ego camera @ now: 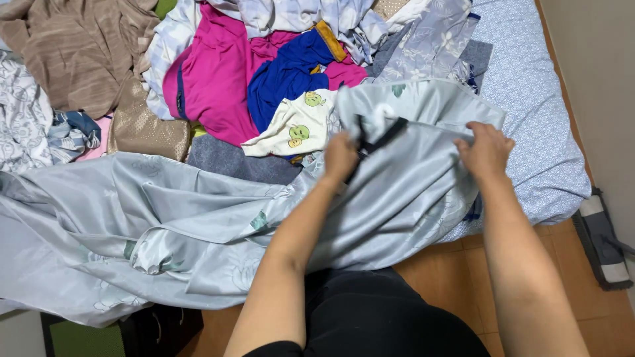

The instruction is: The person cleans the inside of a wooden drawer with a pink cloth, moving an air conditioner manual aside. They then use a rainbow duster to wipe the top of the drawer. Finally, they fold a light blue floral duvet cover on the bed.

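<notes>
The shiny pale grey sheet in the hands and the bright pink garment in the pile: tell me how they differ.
The shiny pale grey sheet is gripped by the left hand and right hand; the bright pink garment lies untouched. The sheet has a faint leaf print; the garment is plain. The sheet spreads far wider. Both are crumpled on the bed.

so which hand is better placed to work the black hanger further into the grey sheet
Left, probably. The left hand is at the black hanger, while the right hand pinches the grey sheet edge farther away.
</notes>
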